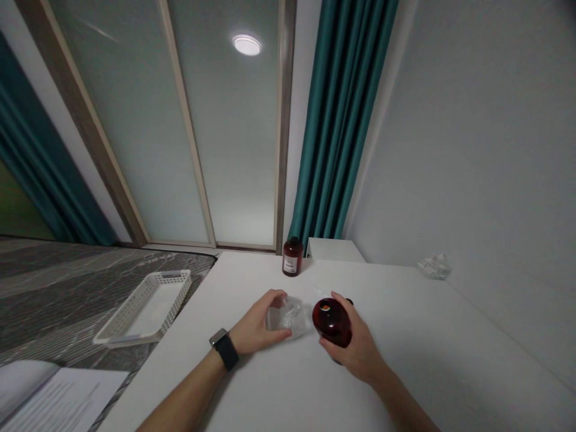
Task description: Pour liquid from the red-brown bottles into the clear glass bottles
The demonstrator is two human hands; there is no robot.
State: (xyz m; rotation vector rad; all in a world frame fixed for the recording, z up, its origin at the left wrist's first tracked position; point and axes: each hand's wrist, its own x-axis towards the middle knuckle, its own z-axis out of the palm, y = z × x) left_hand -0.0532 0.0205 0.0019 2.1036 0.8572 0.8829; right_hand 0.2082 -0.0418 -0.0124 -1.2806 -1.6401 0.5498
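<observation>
Bottle (330, 324), dark red and glossy, held above the near-middle part of a white table (279, 390). The right hand (360, 353) is clamped on it, thumb on the near side and fingers on the far side; which end of the bottle faces the viewer cannot be told. Just to its left, the left hand (258, 329), with a dark-banded watch (225, 349) at the wrist, is closed around a clear plastic piece (291, 317), thumb near and fingers far; its exact form is hard to make out. The two hands are apart from each other. Toward the far edge, a second bottle (292, 257), reddish brown with a dark top and a pale label, stands upright. At the far right of the table, near the wall (486, 150), lies a crumpled clear bundle (435, 267). Left of the table, a white perforated basket (110, 327) rests on a dark striped surface (85, 282), with an open booklet (63, 396) of printed pages nearer the viewer. Teal curtain (344, 120) and frosted door panels (229, 150) close the far side.
</observation>
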